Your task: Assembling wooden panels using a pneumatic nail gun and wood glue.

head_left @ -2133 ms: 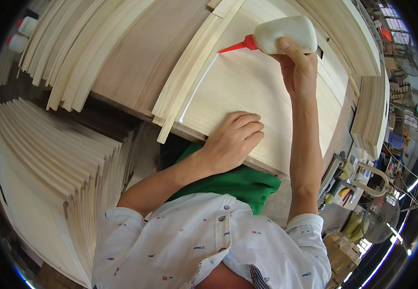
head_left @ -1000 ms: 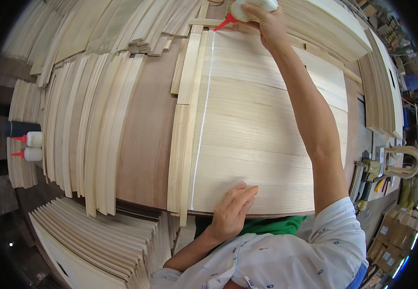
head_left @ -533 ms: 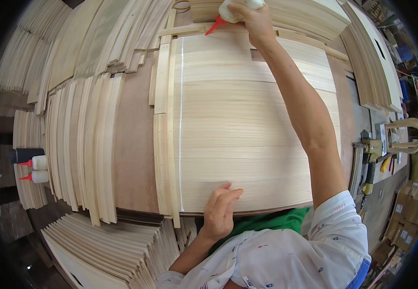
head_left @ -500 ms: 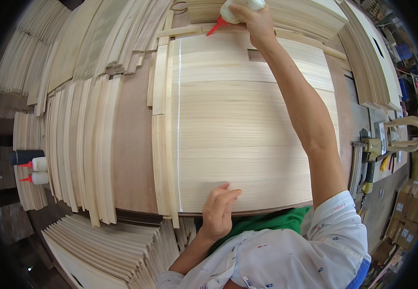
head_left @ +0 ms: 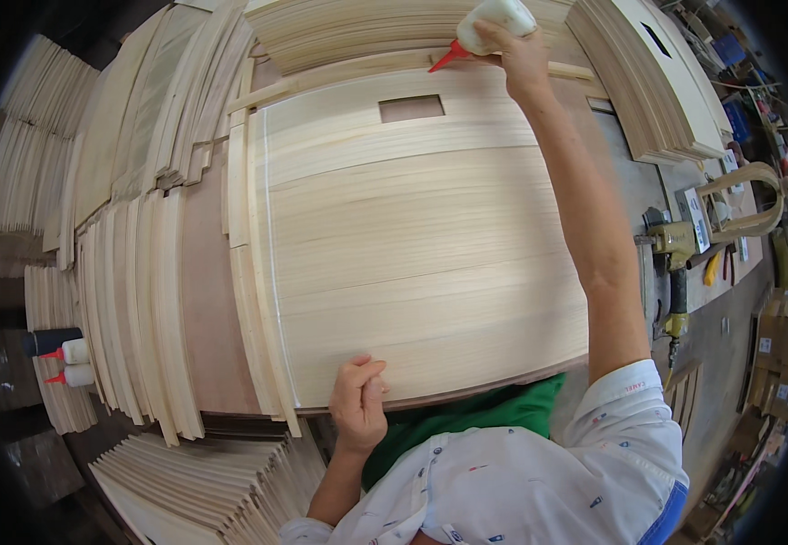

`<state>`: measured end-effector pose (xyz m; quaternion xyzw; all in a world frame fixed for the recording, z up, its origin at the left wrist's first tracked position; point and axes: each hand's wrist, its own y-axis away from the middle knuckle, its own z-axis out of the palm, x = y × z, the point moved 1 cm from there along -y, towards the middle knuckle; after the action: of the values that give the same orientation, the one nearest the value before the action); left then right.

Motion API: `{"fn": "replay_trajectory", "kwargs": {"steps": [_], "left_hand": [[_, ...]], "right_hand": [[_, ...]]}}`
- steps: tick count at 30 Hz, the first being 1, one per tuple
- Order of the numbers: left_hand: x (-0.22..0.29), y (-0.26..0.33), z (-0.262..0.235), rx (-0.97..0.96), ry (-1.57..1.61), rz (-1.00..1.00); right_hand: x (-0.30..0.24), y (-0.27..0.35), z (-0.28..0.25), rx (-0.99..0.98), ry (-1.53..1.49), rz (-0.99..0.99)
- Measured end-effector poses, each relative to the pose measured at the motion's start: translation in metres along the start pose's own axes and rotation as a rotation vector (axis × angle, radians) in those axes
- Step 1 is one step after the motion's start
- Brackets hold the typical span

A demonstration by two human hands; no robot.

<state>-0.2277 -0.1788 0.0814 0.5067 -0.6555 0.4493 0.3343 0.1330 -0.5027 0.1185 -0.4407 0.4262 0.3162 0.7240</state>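
My right hand (head_left: 523, 60) grips a white glue bottle (head_left: 500, 23) at the far side. Its red nozzle (head_left: 449, 56) points down and left, close to the far edge of a pale wooden panel (head_left: 421, 236). I cannot tell whether the tip touches the wood. A white glue line (head_left: 274, 263) runs along the panel's left side, from far to near. Near the front edge, my left hand (head_left: 358, 403) is loosely closed, with nothing seen in it. A rectangular cutout (head_left: 412, 108) shows near the panel's far edge.
Wooden strips (head_left: 247, 272) border the panel's left side, and another strip (head_left: 321, 82) lies along its far edge. Stacked boards (head_left: 139, 309) stand at left, with more panels (head_left: 644, 82) at far right. A nail gun (head_left: 675, 245) lies right; two glue bottles (head_left: 76, 363) sit far left.
The view has shifted, so the panel appears lower and further left. My right hand has carried the glue bottle rightward along the far edge, baring the cutout. My left hand's fingers have curled in.
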Motion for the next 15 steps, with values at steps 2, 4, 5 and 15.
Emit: {"fn": "replay_trajectory", "kwargs": {"steps": [2, 4, 5, 15], "left_hand": [[0.001, 0.005, 0.002, 0.008, 0.011, -0.03], [0.001, 0.011, 0.002, 0.086, 0.067, -0.251], [-0.001, 0.013, 0.003, 0.094, 0.083, -0.267], [-0.002, 0.007, 0.011, 0.095, 0.073, -0.111]], "right_hand": [[-0.011, -0.002, -0.021, 0.046, 0.019, 0.076], [-0.013, -0.007, -0.042, 0.08, 0.016, 0.027], [-0.016, -0.008, -0.052, 0.106, 0.013, -0.022], [-0.025, -0.03, -0.138, 0.133, 0.091, -0.097]]}}
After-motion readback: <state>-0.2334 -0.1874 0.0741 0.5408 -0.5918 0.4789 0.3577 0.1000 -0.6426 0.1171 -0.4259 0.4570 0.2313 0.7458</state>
